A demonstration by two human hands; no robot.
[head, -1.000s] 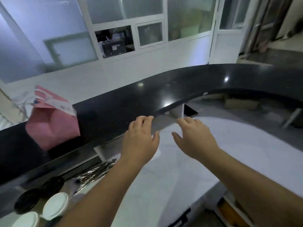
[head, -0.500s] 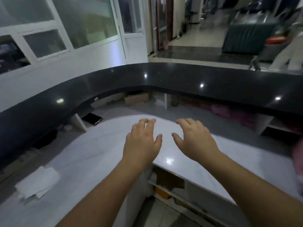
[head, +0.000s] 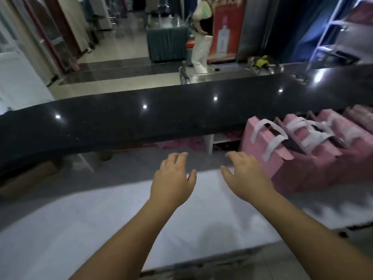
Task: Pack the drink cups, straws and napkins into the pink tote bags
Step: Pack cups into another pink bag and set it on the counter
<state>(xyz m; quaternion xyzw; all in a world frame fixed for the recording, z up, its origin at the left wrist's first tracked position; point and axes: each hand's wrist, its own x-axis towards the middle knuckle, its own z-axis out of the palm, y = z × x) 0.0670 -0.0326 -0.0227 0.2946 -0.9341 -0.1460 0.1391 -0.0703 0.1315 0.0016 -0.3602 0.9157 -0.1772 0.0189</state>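
Several pink tote bags [head: 314, 158] with white handles stand in a row on the white worktop [head: 101, 229] at the right, under the black counter's edge. My left hand [head: 173, 178] is held out over the worktop, palm down, fingers relaxed, holding nothing. My right hand [head: 244, 176] is beside it in the same pose, just left of the nearest pink bag [head: 260, 144] and not touching it. No cups, straws or napkins are in view.
A raised black counter [head: 141, 122] runs across the view behind the worktop. Shelves and a cardboard box [head: 26, 178] sit below it at the left. Beyond the counter a person [head: 201, 35] walks across a tiled hall by a green-draped table [head: 165, 41].
My view has swung to the right along the counter. The single pink bag, lids and napkins on the left are out of view and the row of pink bags has come in. Both hands keep their pose.
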